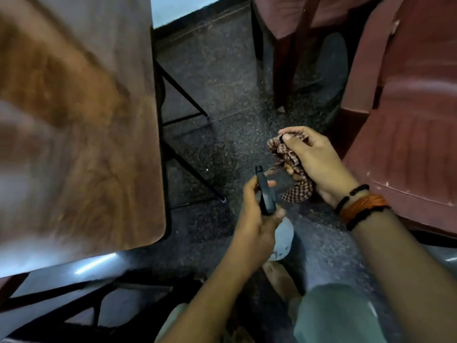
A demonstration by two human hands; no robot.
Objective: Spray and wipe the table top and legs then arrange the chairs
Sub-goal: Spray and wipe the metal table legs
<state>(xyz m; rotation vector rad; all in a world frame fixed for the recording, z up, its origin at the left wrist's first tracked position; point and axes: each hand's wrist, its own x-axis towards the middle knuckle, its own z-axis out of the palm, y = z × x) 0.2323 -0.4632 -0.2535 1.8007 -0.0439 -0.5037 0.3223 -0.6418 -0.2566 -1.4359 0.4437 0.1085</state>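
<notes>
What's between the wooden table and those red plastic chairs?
In the head view, mostly bare dark speckled floor separates the table top from the red chairs. The table's black metal legs slant into that gap; nearer the camera, both hands work there.

Brown wood-grain tabletop (81, 134), black legs (184, 92); red-and-white checked cloth (294, 169); maroon chairs (405, 134); spray bottle (282, 240) black-topped, seemingly pale grey below.

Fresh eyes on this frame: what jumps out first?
Centre frame, the two hands: the left hand grips a spray bottle by its black trigger head, and the right hand, with bands on the wrist, bunches a checked cloth. The wooden table top fills the left side, blurred, its black legs beneath it. Reddish-brown plastic chairs crowd the right.
</notes>
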